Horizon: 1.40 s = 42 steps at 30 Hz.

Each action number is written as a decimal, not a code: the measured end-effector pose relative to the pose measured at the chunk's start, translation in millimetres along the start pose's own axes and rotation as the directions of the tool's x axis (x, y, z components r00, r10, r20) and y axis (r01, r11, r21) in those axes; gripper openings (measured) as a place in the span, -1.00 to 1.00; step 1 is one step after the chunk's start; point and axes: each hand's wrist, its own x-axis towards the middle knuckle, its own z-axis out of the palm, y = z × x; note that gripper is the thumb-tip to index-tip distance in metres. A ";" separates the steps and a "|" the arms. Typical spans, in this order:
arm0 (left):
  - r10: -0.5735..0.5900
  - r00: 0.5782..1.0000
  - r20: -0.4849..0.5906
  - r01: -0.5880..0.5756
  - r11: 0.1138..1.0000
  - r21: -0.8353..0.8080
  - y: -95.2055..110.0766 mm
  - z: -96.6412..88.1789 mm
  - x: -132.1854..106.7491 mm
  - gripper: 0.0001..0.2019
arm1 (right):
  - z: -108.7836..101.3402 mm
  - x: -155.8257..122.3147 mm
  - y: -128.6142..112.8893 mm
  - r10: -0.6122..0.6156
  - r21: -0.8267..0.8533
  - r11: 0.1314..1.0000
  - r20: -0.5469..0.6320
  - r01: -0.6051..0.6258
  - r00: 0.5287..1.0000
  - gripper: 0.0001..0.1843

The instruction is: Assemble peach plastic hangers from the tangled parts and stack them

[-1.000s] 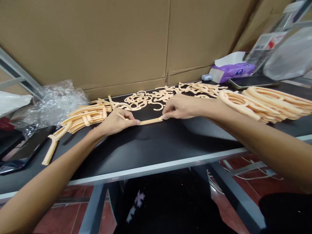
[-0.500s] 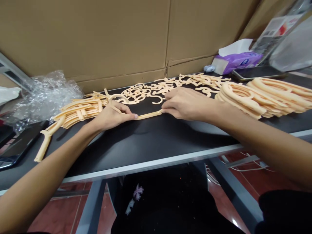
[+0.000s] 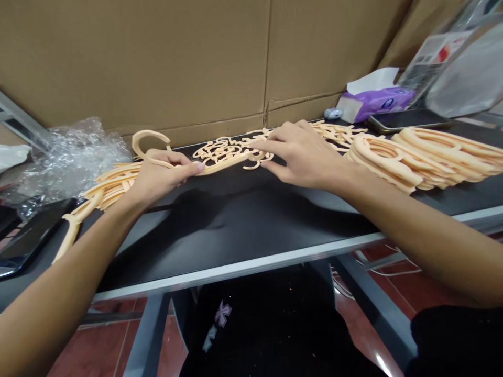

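My left hand point(image 3: 161, 175) is closed round a peach plastic hanger piece point(image 3: 151, 137) with a curved hook that sticks up past my fingers; its straight bar runs right along the black table point(image 3: 236, 220). My right hand point(image 3: 304, 154) reaches to the loose pile of small peach hooks point(image 3: 230, 149) at the back of the table, thumb and fingers pinching at one hook there. A stack of straight hanger bars point(image 3: 113, 186) lies just left of my left hand.
Stacked peach hanger frames point(image 3: 424, 154) lie at the right. Crumpled clear plastic wrap point(image 3: 66, 154) and a dark phone point(image 3: 27, 238) sit at the left. A purple tissue pack point(image 3: 375, 99), another phone point(image 3: 408, 121) and cardboard walls point(image 3: 196, 63) stand behind.
My left hand has lifted the hanger piece off the table and swung it left, so the hook stands up. My right hand has let go of the bar end and moved back to the hook pile.
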 end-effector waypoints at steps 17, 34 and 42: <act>-0.030 0.991 0.129 0.087 0.880 -0.466 -0.4 -13.1 2.1 -0.78 | -21.8 8.5 9.9 0.316 -0.210 0.939 0.211 -0.274 0.925 -0.57; 0.006 0.998 0.070 0.048 0.667 -0.744 20.0 -16.6 -7.5 -0.68 | -25.0 30.4 121.7 0.517 -0.382 0.856 0.611 -0.349 0.600 -0.63; 0.118 0.993 -0.016 -0.094 0.695 -0.713 31.0 -5.9 -14.9 -0.69 | -4.9 25.0 116.2 0.522 -0.381 0.853 0.600 -0.358 0.606 -0.67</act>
